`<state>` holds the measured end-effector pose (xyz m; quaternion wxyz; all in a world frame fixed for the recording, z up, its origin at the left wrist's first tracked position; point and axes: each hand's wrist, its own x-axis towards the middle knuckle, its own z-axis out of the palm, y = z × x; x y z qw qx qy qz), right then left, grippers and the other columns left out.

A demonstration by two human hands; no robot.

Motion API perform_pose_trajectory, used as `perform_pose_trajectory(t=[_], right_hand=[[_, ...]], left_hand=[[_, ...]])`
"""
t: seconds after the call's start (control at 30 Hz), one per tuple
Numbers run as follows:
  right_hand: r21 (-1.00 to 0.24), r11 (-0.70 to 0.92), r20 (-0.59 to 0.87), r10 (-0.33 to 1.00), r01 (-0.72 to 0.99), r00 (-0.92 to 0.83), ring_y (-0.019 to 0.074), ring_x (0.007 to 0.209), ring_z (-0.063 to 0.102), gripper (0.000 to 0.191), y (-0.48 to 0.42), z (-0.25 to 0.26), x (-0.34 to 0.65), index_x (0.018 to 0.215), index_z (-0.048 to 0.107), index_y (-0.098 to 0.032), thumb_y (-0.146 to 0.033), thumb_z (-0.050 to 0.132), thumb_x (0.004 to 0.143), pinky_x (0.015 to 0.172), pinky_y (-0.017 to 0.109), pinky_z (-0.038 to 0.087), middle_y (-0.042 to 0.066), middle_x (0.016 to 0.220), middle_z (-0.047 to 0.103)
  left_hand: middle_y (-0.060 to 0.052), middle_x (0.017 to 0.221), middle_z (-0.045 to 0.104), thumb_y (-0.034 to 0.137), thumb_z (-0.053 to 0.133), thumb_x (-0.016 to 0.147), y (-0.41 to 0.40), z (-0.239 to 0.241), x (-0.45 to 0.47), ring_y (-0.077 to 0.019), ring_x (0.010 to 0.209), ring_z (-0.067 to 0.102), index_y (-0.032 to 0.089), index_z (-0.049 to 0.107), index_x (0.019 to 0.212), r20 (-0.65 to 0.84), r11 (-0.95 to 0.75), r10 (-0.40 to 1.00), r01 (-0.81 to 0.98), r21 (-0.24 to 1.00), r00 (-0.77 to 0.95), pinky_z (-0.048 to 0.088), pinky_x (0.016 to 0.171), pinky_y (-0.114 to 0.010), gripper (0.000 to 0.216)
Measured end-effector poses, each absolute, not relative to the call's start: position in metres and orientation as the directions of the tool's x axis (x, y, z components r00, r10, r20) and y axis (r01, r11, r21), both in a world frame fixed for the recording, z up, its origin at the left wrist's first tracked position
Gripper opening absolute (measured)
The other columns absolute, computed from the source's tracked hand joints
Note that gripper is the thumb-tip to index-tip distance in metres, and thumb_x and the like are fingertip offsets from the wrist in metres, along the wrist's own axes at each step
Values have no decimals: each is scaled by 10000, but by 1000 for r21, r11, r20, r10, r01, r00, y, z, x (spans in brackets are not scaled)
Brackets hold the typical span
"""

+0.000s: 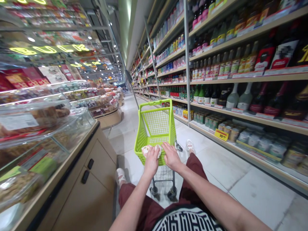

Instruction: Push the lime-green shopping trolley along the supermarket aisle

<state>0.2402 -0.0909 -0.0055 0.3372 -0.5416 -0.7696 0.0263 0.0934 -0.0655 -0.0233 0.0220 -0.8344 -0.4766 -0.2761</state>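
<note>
In the head view, a bright green plastic shopping cart [156,103] stands in front of me, its mesh basket with nothing visible inside. My left hand [151,158] presses a crumpled white cloth with pinkish spots [145,149] against the basket's near rim, fingers closed over it. Part of the cloth bulges out on the right side of those fingers. Close by, my right hand [171,156] has its fingers bent over the near right corner of the rim. Its fingertips are partly hidden.
On the right, long shelves [250,79] hold bottles and cans, with a yellow price tag [221,134] low down. A wooden counter [96,179] with packaged food is close on the left. Pale floor tiles [130,109] run ahead between them. The cart's wheels [172,193] are near my feet.
</note>
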Motion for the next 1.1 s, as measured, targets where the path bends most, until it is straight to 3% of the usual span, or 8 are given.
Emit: perform_pose_trajectory(t=[0.2, 0.33, 0.5, 0.77, 0.93, 1.1], right_hand=[[-415, 457, 555, 813, 787, -179, 213, 1246, 275, 586, -92, 1, 246, 1264, 383, -106, -65, 358, 680, 1006, 436, 229, 118, 1330, 366], [-395, 471, 583, 792, 789, -181, 218, 1238, 289, 610, -92, 2, 248, 1247, 403, -104, -45, 367, 641, 998, 443, 245, 121, 1320, 379], [-394, 509, 583, 782, 765, -220, 208, 1231, 301, 581, -92, 2, 236, 1231, 427, -113, -57, 367, 655, 999, 430, 255, 115, 1317, 386], [-397, 533, 521, 801, 747, -294, 200, 1196, 352, 547, -96, 9, 227, 1231, 432, -122, -94, 371, 689, 996, 407, 256, 106, 1285, 430], [-366, 502, 504, 815, 784, -287, 210, 1049, 455, 562, -101, 31, 216, 1247, 402, -178, -208, 489, 694, 906, 362, 329, 82, 1171, 520], [-272, 438, 492, 829, 857, -267, 229, 933, 479, 442, -98, 31, 206, 1104, 520, -229, -198, 561, 665, 789, 346, 367, 70, 1011, 567]], left_hand=[[-124, 1307, 391, 5, 372, 692, -70, -32, 108, -228, 1266, 240, 151, 400, 1233, 482, -667, 704, 719, 198, 521, 260, 1011, -459, 561], [-112, 1306, 395, -50, 346, 627, -63, -31, 71, -225, 1258, 256, 163, 437, 1205, 519, -609, 731, 766, 204, 444, 237, 1019, -467, 623], [-120, 1275, 427, -50, 351, 604, -58, -33, 65, -232, 1235, 298, 160, 478, 1169, 519, -563, 767, 783, 264, 376, 237, 1014, -476, 615], [-145, 1281, 420, 34, 369, 676, -65, -32, 100, -212, 1219, 336, 130, 352, 1260, 562, -680, 711, 617, 397, 422, 284, 1000, -465, 591], [-174, 1268, 422, 67, 386, 686, -62, -27, 85, -211, 1193, 375, 97, 293, 1277, 593, -589, 766, 641, 493, 248, 327, 971, -435, 600], [-114, 1239, 480, 39, 461, 590, -63, -12, 72, -246, 1189, 377, 166, 463, 1162, 414, -480, 861, 740, 471, 294, 212, 1009, -490, 587]])
